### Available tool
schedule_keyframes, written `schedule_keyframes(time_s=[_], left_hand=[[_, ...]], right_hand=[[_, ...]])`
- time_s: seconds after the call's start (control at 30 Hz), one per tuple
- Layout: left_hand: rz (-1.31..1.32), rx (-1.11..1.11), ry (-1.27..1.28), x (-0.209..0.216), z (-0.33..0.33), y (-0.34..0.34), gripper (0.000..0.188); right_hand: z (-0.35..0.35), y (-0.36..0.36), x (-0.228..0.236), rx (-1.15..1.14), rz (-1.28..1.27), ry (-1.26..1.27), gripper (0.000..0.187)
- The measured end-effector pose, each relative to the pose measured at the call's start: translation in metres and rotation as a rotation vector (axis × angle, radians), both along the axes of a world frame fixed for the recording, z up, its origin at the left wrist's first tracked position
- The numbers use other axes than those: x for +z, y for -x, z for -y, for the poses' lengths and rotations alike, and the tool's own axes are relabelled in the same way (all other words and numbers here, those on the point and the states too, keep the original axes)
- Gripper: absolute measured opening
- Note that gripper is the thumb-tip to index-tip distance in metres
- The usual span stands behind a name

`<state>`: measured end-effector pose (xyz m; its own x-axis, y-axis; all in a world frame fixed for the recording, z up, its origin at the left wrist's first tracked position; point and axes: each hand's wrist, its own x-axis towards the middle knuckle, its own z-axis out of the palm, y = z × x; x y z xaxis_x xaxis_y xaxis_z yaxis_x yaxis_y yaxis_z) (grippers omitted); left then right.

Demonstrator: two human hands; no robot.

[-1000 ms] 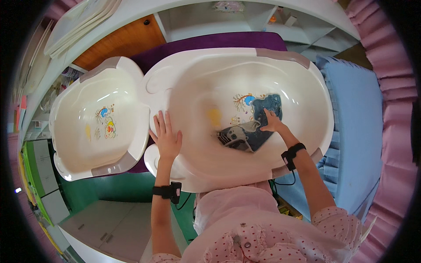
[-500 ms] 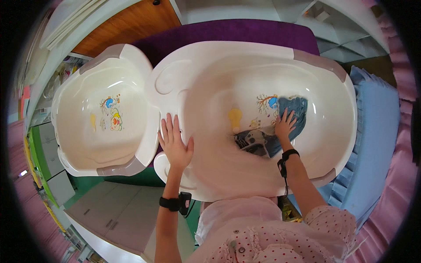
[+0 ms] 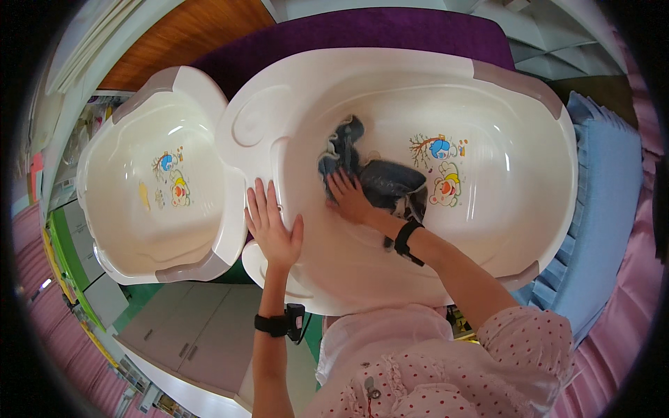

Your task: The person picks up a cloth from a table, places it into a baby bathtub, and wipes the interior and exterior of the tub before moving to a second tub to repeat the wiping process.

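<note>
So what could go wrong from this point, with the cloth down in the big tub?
The left hand presses flat on the rim of the large white tub, near its edge; if the tub is light it might tip or slide. The right hand pushes the dark cloth across the smooth curved floor, so the cloth may bunch up. The small tub touches alongside and could get nudged.

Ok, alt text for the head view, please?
A person's right hand presses a dark blue cloth inside a large white baby tub, while the left hand rests flat on its rim. A second white tub sits alongside.
</note>
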<state>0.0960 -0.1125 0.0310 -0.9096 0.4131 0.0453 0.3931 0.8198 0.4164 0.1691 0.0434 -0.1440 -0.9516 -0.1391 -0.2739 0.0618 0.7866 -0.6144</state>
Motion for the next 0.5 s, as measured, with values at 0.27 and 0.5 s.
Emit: schedule_keyframes(time_s=[0.27,0.5], left_hand=[[-0.01,0.006,-0.033,-0.002,0.002,-0.005,0.07],[-0.047,-0.002,-0.061,0.0,0.007,-0.003,0.068]], right_hand=[[-0.112,-0.112,0.024,0.909,0.453,-0.034,0.05],[-0.3,-0.161,0.037,0.811,0.279,-0.688,0.067]])
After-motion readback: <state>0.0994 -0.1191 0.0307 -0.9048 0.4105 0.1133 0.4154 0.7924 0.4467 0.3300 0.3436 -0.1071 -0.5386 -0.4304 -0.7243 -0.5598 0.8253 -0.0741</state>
